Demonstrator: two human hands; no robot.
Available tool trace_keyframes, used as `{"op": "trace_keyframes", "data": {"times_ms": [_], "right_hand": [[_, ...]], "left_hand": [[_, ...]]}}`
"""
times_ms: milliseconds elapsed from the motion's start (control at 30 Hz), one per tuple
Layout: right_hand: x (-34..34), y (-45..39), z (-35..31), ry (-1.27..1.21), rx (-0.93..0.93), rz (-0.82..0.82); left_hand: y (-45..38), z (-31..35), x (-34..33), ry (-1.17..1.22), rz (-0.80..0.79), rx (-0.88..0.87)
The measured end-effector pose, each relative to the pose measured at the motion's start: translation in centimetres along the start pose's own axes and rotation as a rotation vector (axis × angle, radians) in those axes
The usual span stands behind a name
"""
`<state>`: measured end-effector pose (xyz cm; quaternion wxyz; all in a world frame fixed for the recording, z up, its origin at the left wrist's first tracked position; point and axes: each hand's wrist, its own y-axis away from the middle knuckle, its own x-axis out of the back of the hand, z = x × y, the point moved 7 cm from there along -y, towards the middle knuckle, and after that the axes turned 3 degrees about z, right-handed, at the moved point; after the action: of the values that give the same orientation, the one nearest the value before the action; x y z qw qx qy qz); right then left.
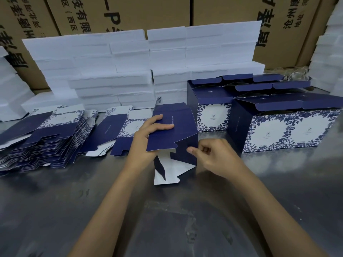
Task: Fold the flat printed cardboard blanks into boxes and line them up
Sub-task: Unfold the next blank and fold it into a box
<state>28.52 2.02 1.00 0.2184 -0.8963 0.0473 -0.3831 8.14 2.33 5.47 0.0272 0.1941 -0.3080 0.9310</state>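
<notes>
Looking down, I see the grey bench carrying white foam trays stacked at the back, folded boxes lined up at right, and flat blanks piled at left. At centre stands a half-folded navy box. My left hand grips its top panel, fingers spread; my right hand touches its side, fingers curled.

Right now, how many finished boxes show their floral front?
3: one finished box behind the half-folded box, two side by side front right. More may be hidden behind them.
</notes>
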Motion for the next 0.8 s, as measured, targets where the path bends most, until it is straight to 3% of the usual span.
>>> {"op": "trace_keyframes", "data": {"times_ms": [633, 800], "right_hand": [[1.9, 0.5, -3.2, -0.091, 0.103, 0.132], [3.4, 0.8, -3.3, -0.435, 0.004, 0.249]], "left_hand": [[0.5, -0.5, -0.1, 0.012, -0.009, -0.001], [0.4, -0.5, -0.4, -0.008, -0.033, 0.014]]}}
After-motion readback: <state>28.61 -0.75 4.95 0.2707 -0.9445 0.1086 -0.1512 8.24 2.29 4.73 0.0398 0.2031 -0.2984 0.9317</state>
